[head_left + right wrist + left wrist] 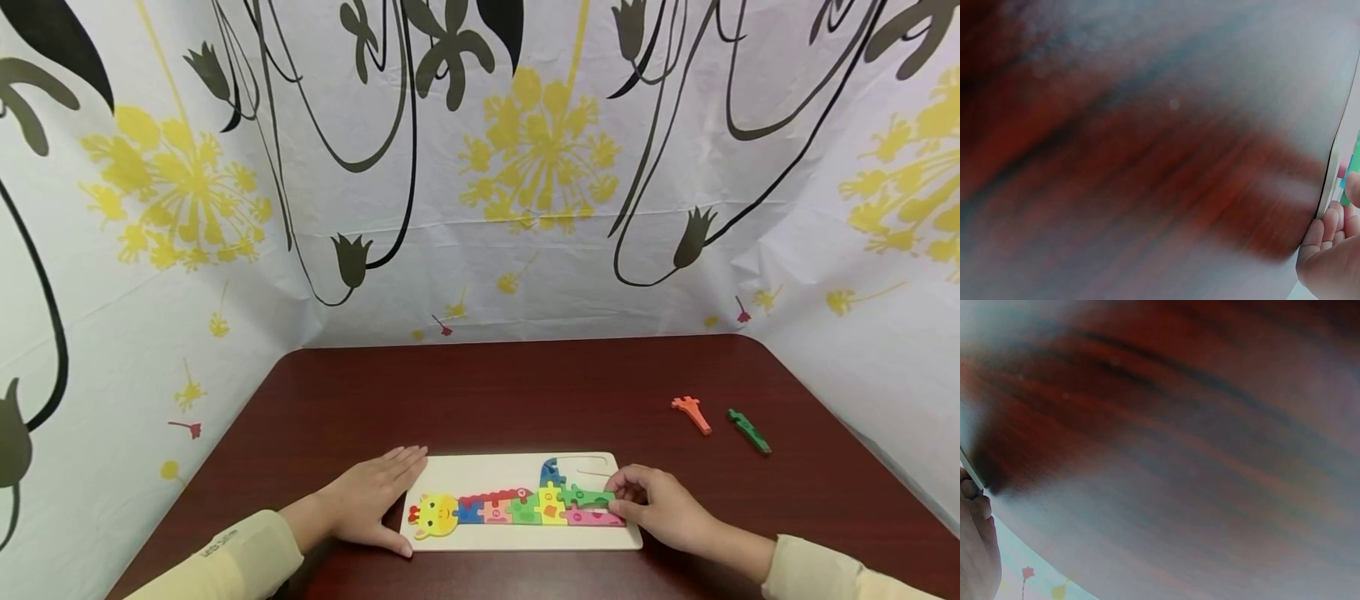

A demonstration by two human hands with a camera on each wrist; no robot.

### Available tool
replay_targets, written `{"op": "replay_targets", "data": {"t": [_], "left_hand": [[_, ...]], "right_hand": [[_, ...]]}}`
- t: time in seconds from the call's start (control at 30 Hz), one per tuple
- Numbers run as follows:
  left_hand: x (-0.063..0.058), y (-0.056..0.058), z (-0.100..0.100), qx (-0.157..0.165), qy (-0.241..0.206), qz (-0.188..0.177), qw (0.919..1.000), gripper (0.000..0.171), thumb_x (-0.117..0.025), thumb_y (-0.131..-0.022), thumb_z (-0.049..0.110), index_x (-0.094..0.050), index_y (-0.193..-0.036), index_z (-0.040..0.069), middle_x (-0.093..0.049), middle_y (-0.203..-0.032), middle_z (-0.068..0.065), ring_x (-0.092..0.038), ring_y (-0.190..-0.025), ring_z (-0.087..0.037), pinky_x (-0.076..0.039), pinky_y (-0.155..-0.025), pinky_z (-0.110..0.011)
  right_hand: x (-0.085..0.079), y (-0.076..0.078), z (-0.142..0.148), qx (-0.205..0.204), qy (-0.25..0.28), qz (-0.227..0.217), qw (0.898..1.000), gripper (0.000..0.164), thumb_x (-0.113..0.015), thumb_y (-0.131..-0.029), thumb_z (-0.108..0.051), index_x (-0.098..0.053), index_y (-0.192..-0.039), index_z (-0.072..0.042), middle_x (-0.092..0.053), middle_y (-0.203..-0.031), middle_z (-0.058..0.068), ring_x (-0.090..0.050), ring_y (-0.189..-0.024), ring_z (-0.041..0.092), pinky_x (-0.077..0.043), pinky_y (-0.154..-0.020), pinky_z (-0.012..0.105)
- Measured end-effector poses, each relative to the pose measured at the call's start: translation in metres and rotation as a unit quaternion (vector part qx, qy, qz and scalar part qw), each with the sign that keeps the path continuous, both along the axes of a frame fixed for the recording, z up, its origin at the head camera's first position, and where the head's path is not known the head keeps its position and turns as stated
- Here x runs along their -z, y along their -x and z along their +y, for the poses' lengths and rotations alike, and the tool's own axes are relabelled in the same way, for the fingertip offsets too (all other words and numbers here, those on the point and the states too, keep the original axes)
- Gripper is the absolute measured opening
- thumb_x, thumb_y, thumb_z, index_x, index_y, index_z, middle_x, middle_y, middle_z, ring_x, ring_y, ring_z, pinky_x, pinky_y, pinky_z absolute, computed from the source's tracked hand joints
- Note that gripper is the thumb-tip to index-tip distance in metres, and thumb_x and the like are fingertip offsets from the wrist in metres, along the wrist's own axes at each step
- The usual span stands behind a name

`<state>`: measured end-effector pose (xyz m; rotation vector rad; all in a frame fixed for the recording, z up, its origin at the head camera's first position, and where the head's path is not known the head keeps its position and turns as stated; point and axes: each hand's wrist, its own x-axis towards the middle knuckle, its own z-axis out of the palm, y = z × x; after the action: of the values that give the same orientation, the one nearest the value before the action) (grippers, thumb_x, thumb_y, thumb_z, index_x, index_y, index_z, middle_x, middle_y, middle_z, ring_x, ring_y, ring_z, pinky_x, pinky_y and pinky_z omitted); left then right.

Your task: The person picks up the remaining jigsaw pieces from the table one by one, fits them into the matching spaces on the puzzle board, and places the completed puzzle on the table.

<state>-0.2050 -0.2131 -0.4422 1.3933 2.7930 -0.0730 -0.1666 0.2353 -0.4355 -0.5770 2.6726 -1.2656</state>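
A cream puzzle board holds a giraffe puzzle with a yellow head at its left end and several coloured pieces joined in a row. My left hand lies with straight fingers along the board's left edge; the left wrist view catches only part of it. At the board's right side, my right hand pinches the end of a green puzzle piece, which lies above the pink piece. A blue piece stands up beside the outlined recess. The right fingertips partly hide the green piece's end.
Beyond the board to the right, an orange puzzle piece and a dark green puzzle piece lie loose on the dark red-brown table. A patterned white cloth hangs behind the table and along its sides.
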Motion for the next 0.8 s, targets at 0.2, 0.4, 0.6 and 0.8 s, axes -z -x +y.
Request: {"op": "replay_targets", "data": {"t": [0.2,0.4,0.6,0.8], "left_hand": [[-0.0003,0.0002,-0.0001,-0.003,0.002,-0.002,1.0000,0.113,-0.037,-0.079,0.085,-0.023,-0.153,0.002,-0.024,-0.158,-0.013,-0.023,-0.144,-0.027,-0.026,-0.113,-0.043],[0.0002,0.0008,0.0002,-0.003,0.001,-0.004,1.0000,0.113,-0.038,-0.079,0.085,-0.023,-0.153,0.002,-0.023,-0.158,-0.013,-0.022,-0.144,-0.027,-0.026,-0.113,-0.043],[0.0006,0.0008,0.0001,-0.006,0.003,-0.006,1.0000,0.113,-0.037,-0.078,0.086,-0.023,-0.153,0.002,-0.022,-0.158,-0.013,-0.022,-0.144,-0.026,-0.025,-0.113,-0.043],[0.0010,0.0010,-0.0007,0.004,0.002,0.005,1.0000,0.113,-0.039,-0.079,0.085,-0.024,-0.153,0.000,-0.023,-0.158,-0.015,-0.022,-0.144,-0.027,-0.025,-0.114,-0.042]], "right_hand": [[0.0008,0.0007,0.0003,-0.005,-0.005,0.009,1.000,0.013,-0.074,-0.087,-0.015,-0.065,-0.093,-0.008,-0.056,-0.082,-0.001,-0.051,-0.071,0.008,-0.044,-0.058,0.024],[0.0021,0.0019,0.0016,-0.008,-0.006,0.011,1.000,0.013,-0.074,-0.086,-0.015,-0.066,-0.092,-0.009,-0.056,-0.082,-0.001,-0.051,-0.072,0.007,-0.045,-0.059,0.024],[0.0022,0.0028,0.0022,-0.006,-0.011,0.008,1.000,0.013,-0.075,-0.086,-0.016,-0.066,-0.092,-0.009,-0.055,-0.082,-0.001,-0.051,-0.072,0.008,-0.045,-0.059,0.024],[0.0013,0.0019,0.0015,-0.007,-0.011,0.011,1.000,0.012,-0.075,-0.086,-0.016,-0.066,-0.091,-0.010,-0.055,-0.082,-0.001,-0.051,-0.073,0.008,-0.044,-0.060,0.024]]}}
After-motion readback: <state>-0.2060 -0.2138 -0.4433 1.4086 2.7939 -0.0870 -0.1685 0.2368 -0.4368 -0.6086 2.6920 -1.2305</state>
